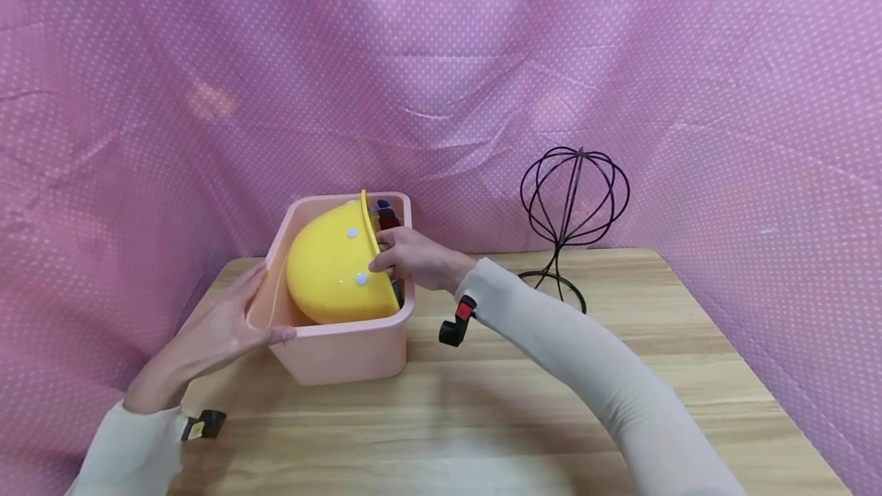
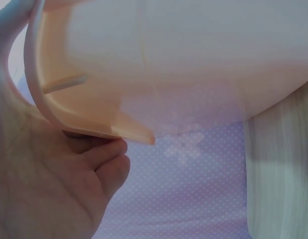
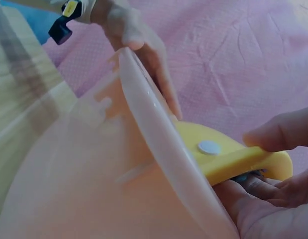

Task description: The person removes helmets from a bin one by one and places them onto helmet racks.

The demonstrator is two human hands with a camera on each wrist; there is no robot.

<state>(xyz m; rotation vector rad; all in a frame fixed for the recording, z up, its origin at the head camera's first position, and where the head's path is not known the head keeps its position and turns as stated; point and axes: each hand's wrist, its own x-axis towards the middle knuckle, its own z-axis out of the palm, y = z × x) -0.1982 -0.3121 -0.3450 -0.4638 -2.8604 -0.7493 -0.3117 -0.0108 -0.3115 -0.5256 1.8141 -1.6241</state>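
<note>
A yellow plastic helmet (image 1: pixel 334 270) with white round studs lies tilted on its side in a pink plastic bin (image 1: pixel 344 354), its brim toward the right. My right hand (image 1: pixel 420 257) pinches that brim, the thumb on the outer face and the other fingers tucked inside; the right wrist view shows the same hold on the brim (image 3: pixel 233 162). At the bin's near left corner, my left hand (image 1: pixel 230 320) grips the rim. From the left wrist, its fingers (image 2: pixel 111 169) curl under the rim's edge. Part of the helmet's inside is hidden by the right hand.
Dark items (image 1: pixel 387 214) show in the bin beyond the helmet's brim. To the right, a black wire stand (image 1: pixel 568 209) with a globe-shaped top stands near the back of the wooden table (image 1: pixel 413 435). Pink dotted cloth (image 1: pixel 468 83) hangs behind and at both sides.
</note>
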